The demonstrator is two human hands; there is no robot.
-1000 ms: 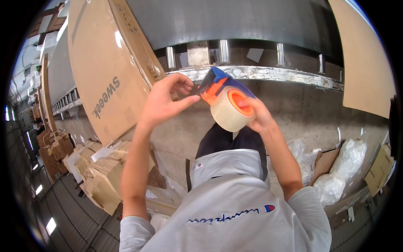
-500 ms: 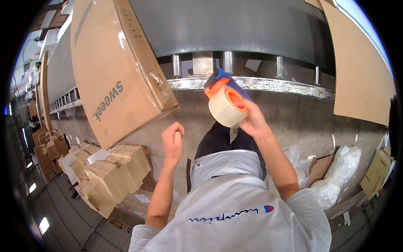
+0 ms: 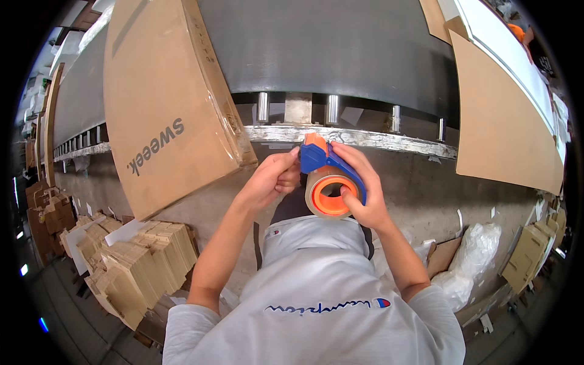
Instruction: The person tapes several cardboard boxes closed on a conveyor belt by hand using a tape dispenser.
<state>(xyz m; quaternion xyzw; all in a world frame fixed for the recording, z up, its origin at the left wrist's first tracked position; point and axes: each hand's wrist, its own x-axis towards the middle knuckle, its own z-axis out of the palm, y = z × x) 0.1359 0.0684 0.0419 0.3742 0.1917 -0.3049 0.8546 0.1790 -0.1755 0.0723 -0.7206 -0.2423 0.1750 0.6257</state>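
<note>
My right hand (image 3: 368,193) grips a blue and orange tape dispenser (image 3: 316,159) in front of my waist, its thumb at the orange hub. A wide roll of packing tape (image 3: 311,193) sits on the dispenser, its open core turned toward me. My left hand (image 3: 271,177) is closed, with thumb and forefinger pinched right at the dispenser's left end. What lies between those fingertips is too small to make out. Left of my hands, a large flat cardboard box (image 3: 167,115) lies on the conveyor and juts over its near edge, with shiny clear tape along its side.
A dark conveyor belt (image 3: 328,48) with metal rollers and a worn white rail (image 3: 377,139) runs across ahead. Cardboard panels (image 3: 505,121) overhang at the right. Stacked cardboard pieces (image 3: 140,261) stand at lower left, clear plastic wrap (image 3: 474,255) at lower right.
My left hand has risen and moved right to the dispenser. The dispenser has turned in my right hand, so the roll's core now faces me, and come closer to my body.
</note>
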